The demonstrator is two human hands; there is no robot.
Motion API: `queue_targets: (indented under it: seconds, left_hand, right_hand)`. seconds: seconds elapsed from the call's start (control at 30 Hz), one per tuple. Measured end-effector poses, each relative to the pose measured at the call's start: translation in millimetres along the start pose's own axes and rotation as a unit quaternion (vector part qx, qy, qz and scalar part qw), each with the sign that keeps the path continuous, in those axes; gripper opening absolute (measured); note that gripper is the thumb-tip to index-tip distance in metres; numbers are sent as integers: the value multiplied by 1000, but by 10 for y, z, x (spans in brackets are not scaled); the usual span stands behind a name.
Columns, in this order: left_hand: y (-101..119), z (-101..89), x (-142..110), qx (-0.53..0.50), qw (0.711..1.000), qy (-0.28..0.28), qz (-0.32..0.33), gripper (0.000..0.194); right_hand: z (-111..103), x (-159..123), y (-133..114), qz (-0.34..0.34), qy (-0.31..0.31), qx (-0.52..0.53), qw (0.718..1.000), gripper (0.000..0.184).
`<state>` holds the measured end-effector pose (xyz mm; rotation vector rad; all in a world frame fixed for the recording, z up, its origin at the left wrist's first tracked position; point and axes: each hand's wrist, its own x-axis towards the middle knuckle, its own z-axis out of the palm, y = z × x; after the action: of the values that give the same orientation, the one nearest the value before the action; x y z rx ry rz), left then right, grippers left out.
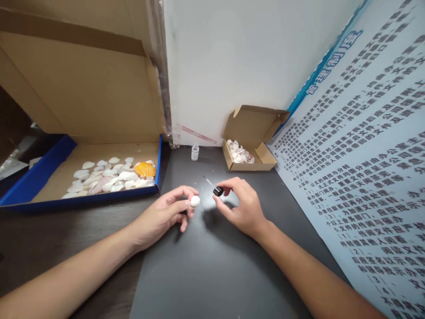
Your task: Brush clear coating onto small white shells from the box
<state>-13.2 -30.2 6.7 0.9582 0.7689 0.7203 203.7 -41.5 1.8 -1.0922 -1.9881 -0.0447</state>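
Between the thumb and fingers of my left hand [171,207] is a small white shell [195,201], held just above the dark mat. My right hand [241,204] pinches a black brush cap [218,191], whose thin brush points up and left, away from my palm. Shell and brush are a short gap apart. Beyond both hands stands a small clear bottle [195,153] with a white label, upright and with no cap visible on it.
To the left, an open blue-edged cardboard box [109,193] holds many white shells and an orange scallop shell [145,169]. A smaller open carton [255,167] with shells stands at the back right. A printed board [372,146] leans along the right side; a white panel [232,66] rises behind.
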Motion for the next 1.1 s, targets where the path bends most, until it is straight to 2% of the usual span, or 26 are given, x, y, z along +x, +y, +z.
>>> queue_targets:
  seconds: [0.07, 0.2, 0.33, 0.43, 0.57, 0.73, 0.87, 1.03, 1.1]
  left_hand:
    - [7, -35, 28, -25, 999, 19, -1, 16]
    - [-14, -81, 63, -39, 999, 23, -5, 16]
    - [-17, -78, 61, -30, 999, 23, -13, 18]
    - [-11, -64, 63, -22, 999, 20, -14, 19]
    - [-8, -57, 73, -8, 1000, 18, -19, 20]
    - [9, -57, 60, 16, 999, 6, -28, 21]
    - [-3, -63, 53, 35, 999, -2, -27, 24]
    - [-48, -74, 57, 52, 998, -8, -22, 24]
    - [-50, -71, 54, 50, 999, -1, -18, 22]
  right_hand:
    - [-44, -4, -12, 1, -6, 49, 999, 13]
    - [-93, -17, -68, -13, -25, 111, 993, 16]
    - [-109, -35, -130, -23, -9, 175, 984, 22]
    - [-95, -44, -142, 25, -19, 206, 978, 21]
    - [-57, -52, -100, 107, -35, 191, 975, 18]
    - [-44, -62, -100, 134, -48, 274, 951, 20]
    - [-57, -46, -118, 182, -61, 263, 945, 17]
    - [-47, -35, -100, 256, -88, 380, 884, 14]
    - [-33, -35, -92, 280, -97, 385, 874, 16]
